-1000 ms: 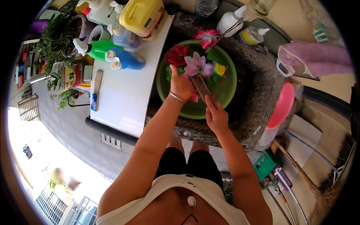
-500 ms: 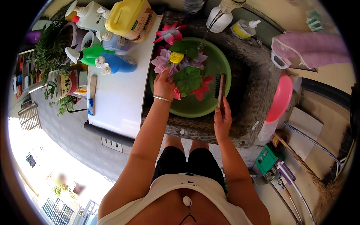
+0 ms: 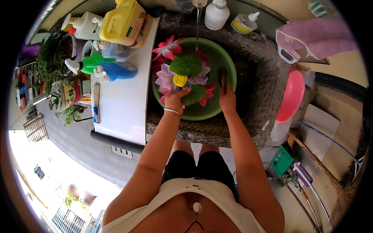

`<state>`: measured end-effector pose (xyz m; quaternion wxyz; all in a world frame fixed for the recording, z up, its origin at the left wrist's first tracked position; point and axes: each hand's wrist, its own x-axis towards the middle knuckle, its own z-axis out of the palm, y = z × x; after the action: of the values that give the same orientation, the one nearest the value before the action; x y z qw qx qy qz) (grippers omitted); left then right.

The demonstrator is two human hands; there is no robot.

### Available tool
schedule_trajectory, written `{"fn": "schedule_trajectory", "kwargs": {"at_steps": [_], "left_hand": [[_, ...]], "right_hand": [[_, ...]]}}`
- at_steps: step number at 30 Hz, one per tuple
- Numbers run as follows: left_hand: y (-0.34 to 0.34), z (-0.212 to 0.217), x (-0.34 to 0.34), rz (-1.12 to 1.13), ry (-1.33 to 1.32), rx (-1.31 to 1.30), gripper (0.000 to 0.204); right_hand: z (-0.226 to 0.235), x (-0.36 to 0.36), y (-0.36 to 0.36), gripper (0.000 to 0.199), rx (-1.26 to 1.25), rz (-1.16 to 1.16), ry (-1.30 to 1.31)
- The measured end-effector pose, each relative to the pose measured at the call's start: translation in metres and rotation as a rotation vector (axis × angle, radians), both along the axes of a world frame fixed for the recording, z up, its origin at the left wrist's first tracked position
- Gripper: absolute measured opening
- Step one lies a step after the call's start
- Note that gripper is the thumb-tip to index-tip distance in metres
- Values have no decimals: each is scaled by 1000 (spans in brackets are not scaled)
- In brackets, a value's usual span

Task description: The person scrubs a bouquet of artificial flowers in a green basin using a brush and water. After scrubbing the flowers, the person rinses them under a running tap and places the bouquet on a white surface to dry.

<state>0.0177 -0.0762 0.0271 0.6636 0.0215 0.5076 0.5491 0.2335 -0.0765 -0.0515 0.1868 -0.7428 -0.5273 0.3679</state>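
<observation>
Dark brown and narrow, the wooden-handled brush (image 3: 223,77) is clamped in the right hand (image 3: 227,98), over the right side of the basin and apart from the petals. My left hand (image 3: 175,100) touches the near edge of the cluster of pink, lilac and red artificial lotus flowers (image 3: 166,77); its thumb lies across them, but the other fingers are hidden, so I cannot tell whether it is clamped. A yellow seed head (image 3: 180,80) and round green leaves (image 3: 185,64) sit among the blooms. I have the cluster within and partly over the left rim of the round green plastic basin (image 3: 234,72), which stands in the rough grey stone sink (image 3: 278,87).

Judging progress, I count the flowers as placed and the brush as in hand; a clear water stream (image 3: 198,27) falls at the basin's far side. How much brushing is done or left, nothing visible tells me. Leftward, on the white tabletop (image 3: 120,108), lie a blue-bristled brush (image 3: 95,108) and a blue plastic bottle (image 3: 121,71).
</observation>
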Motion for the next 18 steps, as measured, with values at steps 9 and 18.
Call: {"fn": "schedule_trajectory", "kwargs": {"at_steps": [9, 18], "left_hand": [[16, -34, -13, 19, -259, -278, 34], [26, 4, 37, 30, -237, -246, 30]], "right_hand": [[50, -21, -41, 45, -322, -276, 452], [99, -61, -50, 57, 109, 157, -41]]}}
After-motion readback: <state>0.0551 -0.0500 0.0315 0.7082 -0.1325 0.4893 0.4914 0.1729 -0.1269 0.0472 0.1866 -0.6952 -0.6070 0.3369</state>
